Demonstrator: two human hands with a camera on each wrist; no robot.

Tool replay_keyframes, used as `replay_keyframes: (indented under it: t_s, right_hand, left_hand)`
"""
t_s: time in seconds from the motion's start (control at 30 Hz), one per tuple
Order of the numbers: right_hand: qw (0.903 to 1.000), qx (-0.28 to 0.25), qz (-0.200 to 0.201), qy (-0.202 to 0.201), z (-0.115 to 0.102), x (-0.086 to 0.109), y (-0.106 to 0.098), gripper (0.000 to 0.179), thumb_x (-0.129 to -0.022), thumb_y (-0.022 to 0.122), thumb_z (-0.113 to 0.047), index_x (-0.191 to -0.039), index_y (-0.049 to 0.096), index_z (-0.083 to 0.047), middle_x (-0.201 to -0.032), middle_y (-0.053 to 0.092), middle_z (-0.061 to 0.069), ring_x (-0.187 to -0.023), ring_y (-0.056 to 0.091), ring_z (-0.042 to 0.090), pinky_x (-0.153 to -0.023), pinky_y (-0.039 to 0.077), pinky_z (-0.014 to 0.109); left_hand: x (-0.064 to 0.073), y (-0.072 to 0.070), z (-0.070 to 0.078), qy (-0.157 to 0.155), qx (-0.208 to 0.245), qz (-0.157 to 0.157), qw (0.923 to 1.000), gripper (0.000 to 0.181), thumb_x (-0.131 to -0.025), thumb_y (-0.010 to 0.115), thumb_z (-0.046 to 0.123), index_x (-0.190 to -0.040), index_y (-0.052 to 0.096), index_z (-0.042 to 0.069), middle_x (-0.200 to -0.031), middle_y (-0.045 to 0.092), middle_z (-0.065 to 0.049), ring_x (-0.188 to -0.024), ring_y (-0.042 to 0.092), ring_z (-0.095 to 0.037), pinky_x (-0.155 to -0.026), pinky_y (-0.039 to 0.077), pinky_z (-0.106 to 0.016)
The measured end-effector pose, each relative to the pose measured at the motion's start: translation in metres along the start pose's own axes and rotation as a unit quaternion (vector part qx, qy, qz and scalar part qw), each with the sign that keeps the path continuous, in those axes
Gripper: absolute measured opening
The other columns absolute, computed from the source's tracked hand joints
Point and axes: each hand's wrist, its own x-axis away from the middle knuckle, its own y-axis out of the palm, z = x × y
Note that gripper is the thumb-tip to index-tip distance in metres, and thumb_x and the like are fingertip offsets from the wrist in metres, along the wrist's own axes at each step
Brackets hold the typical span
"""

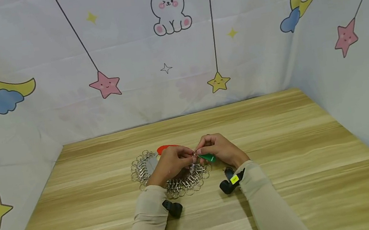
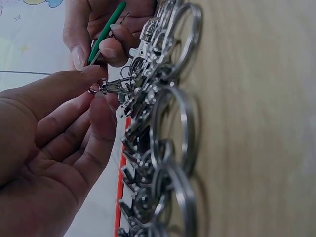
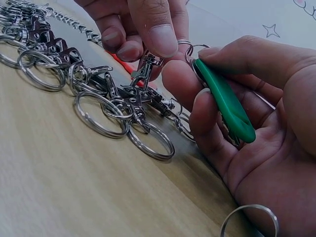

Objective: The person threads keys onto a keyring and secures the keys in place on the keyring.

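Note:
My left hand (image 1: 173,161) pinches the end of a silver swivel clasp (image 2: 116,87) between thumb and fingertips. Opposite it, my right hand (image 1: 223,149) holds a small, flat green piece (image 3: 224,98) with metal along its underside; its exact kind is hard to tell. Thin metal rings (image 3: 186,47) show where the fingertips of both hands meet, at the green piece's end. Below the hands, many clasps with split key rings (image 1: 184,185) lie fanned around a grey-white sheet (image 1: 151,165). Fingers partly hide the join between clasp and green piece.
A red edge (image 1: 166,148) shows at the back of the sheet, behind the left hand. Black wrist cameras (image 1: 174,208) sit at both cuffs, close above the wooden table (image 1: 298,146). A patterned white cloth (image 1: 146,96) hangs behind the table.

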Motion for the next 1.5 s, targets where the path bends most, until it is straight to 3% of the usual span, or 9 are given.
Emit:
replay_keyframes:
  t_s: [1.23,1.5]
  right_hand:
    - [1.0,-0.003,-0.004,-0.001,-0.0012,-0.0001,0.0002,0.007,-0.098,0.064,0.001,-0.099,0.066,0.007,-0.097,0.067,0.029,-0.073,0.068,0.029,-0.066,0.057,0.037]
    - [0.9999,-0.004,-0.01,-0.005,-0.0004,0.0,0.0002,0.009,-0.098,0.063,0.001,-0.1,0.065,0.009,-0.096,0.067,0.03,-0.072,0.068,0.029,-0.066,0.057,0.037]
  left_hand:
    - [0.0012,-0.0012,0.0005,-0.004,-0.017,0.0,0.9998,0.02,-0.095,0.074,0.022,-0.109,0.076,0.008,-0.09,0.073,0.002,-0.072,0.069,-0.016,-0.069,0.055,-0.033]
    - [0.0017,-0.0012,0.0,-0.008,-0.003,-0.001,1.0,0.019,-0.095,0.074,0.024,-0.106,0.077,0.009,-0.088,0.073,0.001,-0.072,0.069,-0.019,-0.067,0.055,-0.034]
